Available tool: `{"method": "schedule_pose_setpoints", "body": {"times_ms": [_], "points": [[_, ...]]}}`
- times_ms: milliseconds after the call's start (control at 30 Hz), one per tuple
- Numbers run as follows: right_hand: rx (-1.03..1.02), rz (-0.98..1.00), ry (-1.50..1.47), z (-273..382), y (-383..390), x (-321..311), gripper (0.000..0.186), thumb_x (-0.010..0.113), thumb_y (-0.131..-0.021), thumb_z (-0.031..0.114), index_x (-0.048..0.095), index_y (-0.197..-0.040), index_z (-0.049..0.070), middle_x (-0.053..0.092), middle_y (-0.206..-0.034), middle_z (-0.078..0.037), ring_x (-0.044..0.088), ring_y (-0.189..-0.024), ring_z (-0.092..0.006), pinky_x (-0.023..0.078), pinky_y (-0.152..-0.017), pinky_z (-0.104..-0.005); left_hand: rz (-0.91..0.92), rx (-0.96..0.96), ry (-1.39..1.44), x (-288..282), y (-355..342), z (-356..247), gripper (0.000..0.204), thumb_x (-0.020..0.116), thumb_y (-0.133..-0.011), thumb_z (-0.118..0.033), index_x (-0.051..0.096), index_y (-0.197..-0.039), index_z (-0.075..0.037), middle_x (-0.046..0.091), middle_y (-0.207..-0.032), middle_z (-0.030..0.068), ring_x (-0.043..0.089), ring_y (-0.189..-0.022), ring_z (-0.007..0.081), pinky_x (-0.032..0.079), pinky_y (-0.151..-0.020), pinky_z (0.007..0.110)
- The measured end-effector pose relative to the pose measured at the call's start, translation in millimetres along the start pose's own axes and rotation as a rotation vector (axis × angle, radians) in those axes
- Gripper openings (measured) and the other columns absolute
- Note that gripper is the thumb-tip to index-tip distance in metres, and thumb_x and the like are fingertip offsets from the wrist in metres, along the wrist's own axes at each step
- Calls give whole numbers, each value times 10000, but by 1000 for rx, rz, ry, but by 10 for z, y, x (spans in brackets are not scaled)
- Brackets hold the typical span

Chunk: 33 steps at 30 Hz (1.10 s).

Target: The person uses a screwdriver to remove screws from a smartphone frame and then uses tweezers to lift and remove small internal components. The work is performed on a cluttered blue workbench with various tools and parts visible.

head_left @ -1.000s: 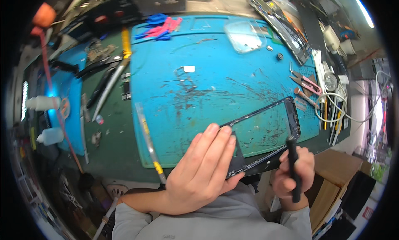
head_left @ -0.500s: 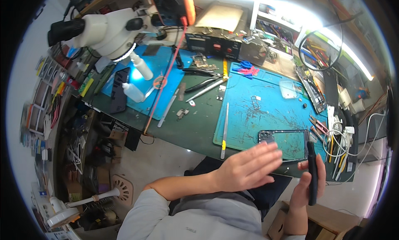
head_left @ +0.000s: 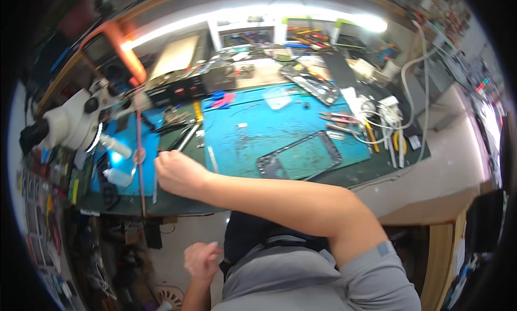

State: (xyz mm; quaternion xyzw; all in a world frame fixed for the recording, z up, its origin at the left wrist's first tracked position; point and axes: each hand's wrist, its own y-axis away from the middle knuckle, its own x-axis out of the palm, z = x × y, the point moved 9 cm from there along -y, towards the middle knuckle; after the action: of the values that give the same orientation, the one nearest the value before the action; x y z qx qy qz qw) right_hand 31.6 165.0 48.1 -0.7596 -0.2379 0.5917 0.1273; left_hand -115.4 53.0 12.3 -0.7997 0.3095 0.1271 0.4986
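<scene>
My right arm reaches leftward across the front of the bench. Its hand (head_left: 180, 174) is closed in a fist above the dark green surface, left of the blue mat (head_left: 226, 144); whatever it grips is hidden. Just beyond it lie a silver pen-like tool (head_left: 188, 138) and black-handled pliers (head_left: 173, 125). Low in front of my body, off the bench edge, my left hand (head_left: 202, 261) has its fingers curled, and I see nothing in it. A bare black phone frame (head_left: 269, 167) rests at the mat's front; my right forearm passes in front of it.
A white microscope (head_left: 62, 125) stands at far left, beside two bottles (head_left: 116, 147) on a smaller blue mat. Pink-handled pliers (head_left: 339, 117), looped white cable (head_left: 377, 117) and hand tools crowd the right. A clear tray (head_left: 277, 97) sits at the back of the mat.
The view has swung right. My right hand has crossed to the left side of the bench, and its black-handled tool no longer shows. My left hand, flat before, is now lowered and curled.
</scene>
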Motion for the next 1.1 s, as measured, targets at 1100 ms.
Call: {"method": "schedule_pose_setpoints", "body": {"times_ms": [1100], "points": [[871,-344,-302,-895,3816,-1740,198,665,-1078,137,788,-1097,-17,606,-628,-26,537,-537,-160,372,-529,-308,-227,-484,-336,-172,-1302,858,244,667,-1033,-16,699,-1272,23,731,-968,107,674,-803,197,545,-728,335]]}}
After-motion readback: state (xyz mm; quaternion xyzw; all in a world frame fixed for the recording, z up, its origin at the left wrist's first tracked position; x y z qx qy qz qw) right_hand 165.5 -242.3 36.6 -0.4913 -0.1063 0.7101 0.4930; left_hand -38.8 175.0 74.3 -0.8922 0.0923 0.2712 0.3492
